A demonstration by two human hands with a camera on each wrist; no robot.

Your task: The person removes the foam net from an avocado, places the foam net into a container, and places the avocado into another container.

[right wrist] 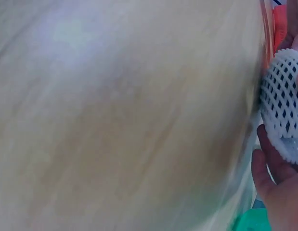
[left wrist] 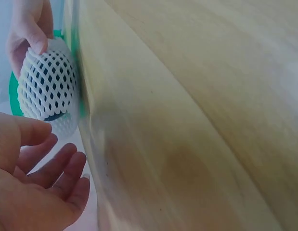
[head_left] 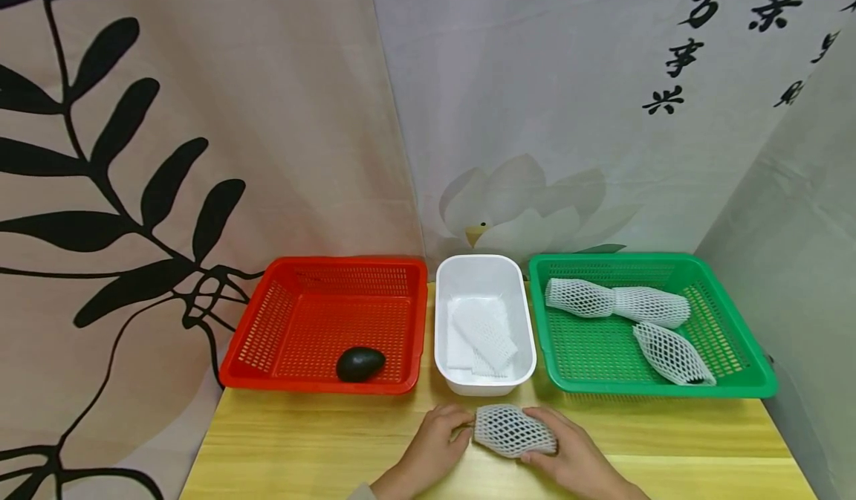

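Observation:
A dark, rounded item in a white foam net (head_left: 513, 432) lies between the two hands, low over the wooden table in the head view. The right hand (head_left: 578, 459) grips its right end, thumb on the near side and fingers on the far side. At the other end is the left hand (head_left: 435, 444); in the left wrist view this hand (left wrist: 38, 178) has loosely bent, spread fingers close to the net's opening (left wrist: 55, 117), where a bit of dark surface shows. The right wrist view catches the netted item (right wrist: 286, 96) and part of the right hand (right wrist: 283, 192) at its edge.
A red basket (head_left: 321, 388) at the left holds one dark green, egg-shaped item (head_left: 360, 364). In the middle, a white tub (head_left: 484, 388) contains flat foam nets (head_left: 484, 336). The green basket (head_left: 658, 388) at the right holds three netted items (head_left: 672, 353). Behind hangs a printed cloth (head_left: 301, 114).

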